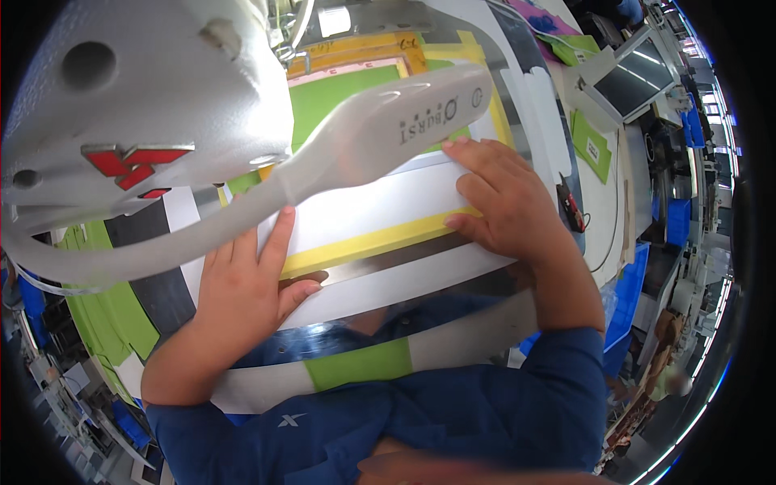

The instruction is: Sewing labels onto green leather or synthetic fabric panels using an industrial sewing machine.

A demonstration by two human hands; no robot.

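Now, landmark: white sheet (380,212) with a yellow strip (364,246) along its near edge, lying flat under the sewing machine head (145,105).
Left hand (242,287): flat, palm down, fingers spread on the sheet's left near corner; grips nothing.
Right hand (501,198): flat, fingers extended, pressing the sheet's right edge; grips nothing.
Lamp arm (388,129): above the sheet, between both hands.
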